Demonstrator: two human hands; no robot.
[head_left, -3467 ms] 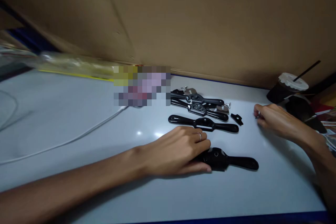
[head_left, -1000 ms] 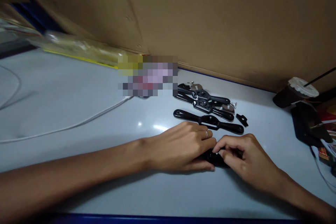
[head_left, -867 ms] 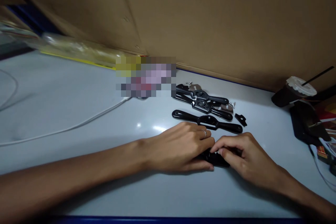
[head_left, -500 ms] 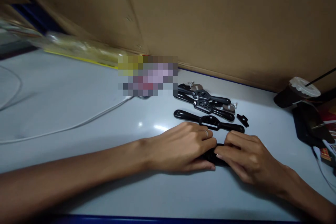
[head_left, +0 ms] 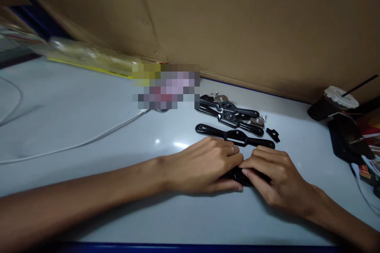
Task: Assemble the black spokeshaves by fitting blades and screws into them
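Note:
A glossy black tool body (head_left: 247, 178) lies on the table, mostly covered by both hands. My left hand (head_left: 212, 166), with a ring on one finger, is closed over its left part. Thumb and fingers of my right hand (head_left: 267, 174) pinch at its middle; whatever small part they hold is hidden. Just beyond the hands lies a black two-handled tool body (head_left: 237, 136) with a slot in its centre. Behind it, two similar black tools (head_left: 230, 118) overlap, with flat blades and silver screws (head_left: 263, 118) around them. A small black plate (head_left: 273, 134) rests to their right.
On the right stand a lidded cup (head_left: 332, 102) with a straw and a black object (head_left: 346, 138) with cables. A white cable (head_left: 97, 138) runs across the left of the table (head_left: 89, 213). A cardboard wall (head_left: 252, 27) rises behind.
My right hand has shifted slightly left and its fingertips have moved closer to my left fingers, uncovering more of the black body's right part. My left hand keeps its place on it.

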